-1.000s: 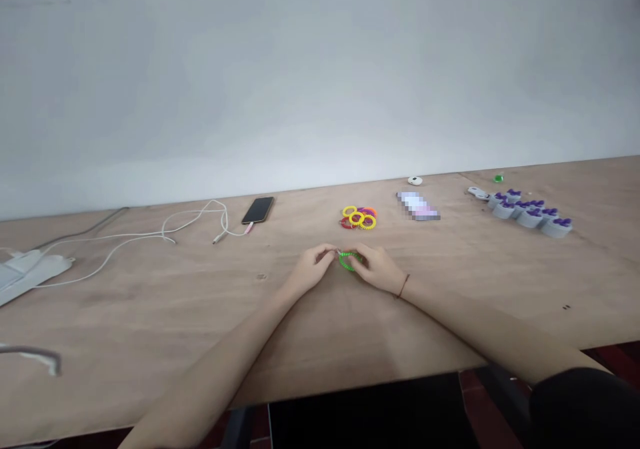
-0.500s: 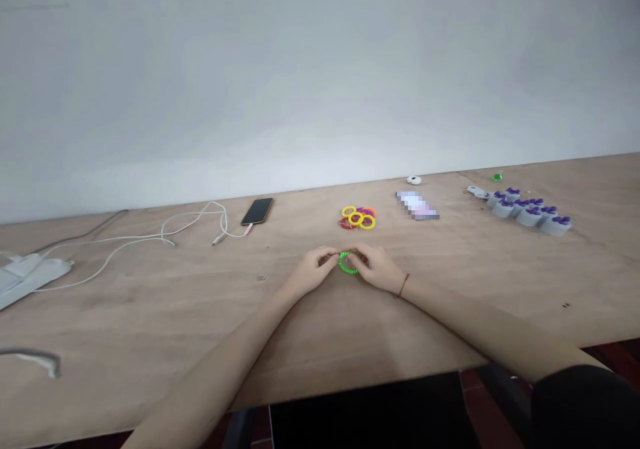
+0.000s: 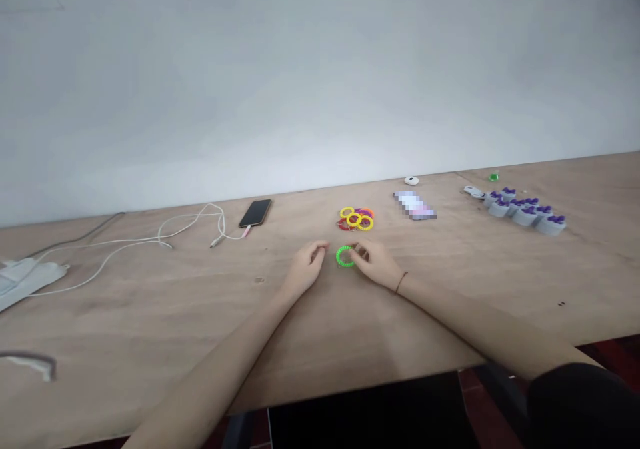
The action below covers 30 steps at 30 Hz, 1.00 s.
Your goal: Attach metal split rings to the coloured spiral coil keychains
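A green spiral coil wristband (image 3: 342,263) is pinched at its right side between the thumb and fingers of my right hand (image 3: 377,262). A small metal ring seems to hang at its lower edge, too small to make out well. To the left of the coil, and apart from it, is my left hand (image 3: 306,265), its fingers loosely curved with a gap to the thumb and nothing between them. Just beyond both hands lies a pile of coil wristbands (image 3: 365,224) in yellow, red, purple and orange, some with metal rings.
A black phone (image 3: 255,213) lies at left, joined to a white cable (image 3: 220,219). Right of the pile are a blurred-out flat item (image 3: 415,206), a white round object (image 3: 411,181) and several grey-white pots with purple tops (image 3: 525,217). The wooden table (image 3: 165,322) meets a wall.
My left hand has let go of the green coil and drawn back a little to the left. The coil stays in my right hand, now more fully in sight.
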Motion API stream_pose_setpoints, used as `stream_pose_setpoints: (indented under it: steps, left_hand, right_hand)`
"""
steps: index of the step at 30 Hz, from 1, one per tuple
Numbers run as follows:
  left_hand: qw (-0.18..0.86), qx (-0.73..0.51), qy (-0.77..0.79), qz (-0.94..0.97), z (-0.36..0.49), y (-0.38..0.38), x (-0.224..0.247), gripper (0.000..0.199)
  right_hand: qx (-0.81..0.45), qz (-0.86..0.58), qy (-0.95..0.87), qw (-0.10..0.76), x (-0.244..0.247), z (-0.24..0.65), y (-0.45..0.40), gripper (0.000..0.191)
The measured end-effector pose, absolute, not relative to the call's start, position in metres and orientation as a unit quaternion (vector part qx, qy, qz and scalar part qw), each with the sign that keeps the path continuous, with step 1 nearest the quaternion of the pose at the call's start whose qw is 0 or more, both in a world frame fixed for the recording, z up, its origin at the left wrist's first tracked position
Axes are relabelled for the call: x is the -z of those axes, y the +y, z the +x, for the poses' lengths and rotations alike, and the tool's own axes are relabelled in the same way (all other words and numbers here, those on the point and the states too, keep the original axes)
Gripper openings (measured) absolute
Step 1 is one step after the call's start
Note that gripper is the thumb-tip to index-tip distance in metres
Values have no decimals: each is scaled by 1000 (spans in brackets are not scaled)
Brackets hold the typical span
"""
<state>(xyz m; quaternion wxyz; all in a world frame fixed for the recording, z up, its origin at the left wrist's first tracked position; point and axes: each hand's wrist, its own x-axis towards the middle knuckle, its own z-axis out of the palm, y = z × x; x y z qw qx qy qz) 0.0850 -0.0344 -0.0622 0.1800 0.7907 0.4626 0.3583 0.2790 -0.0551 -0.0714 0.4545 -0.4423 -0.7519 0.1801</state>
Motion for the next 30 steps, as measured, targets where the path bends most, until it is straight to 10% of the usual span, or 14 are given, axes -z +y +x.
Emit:
stream_pose_setpoints:
  steps: [13,30]
  left_hand:
    - [9,-180,442,879,80,-34,73,31]
    - [29,-155,464,872,80,-37,71,44]
  right_hand:
    - [-230,-568,-533,583,89,306,36,35]
    - [-156,-467,-731,473,80,292,1,18]
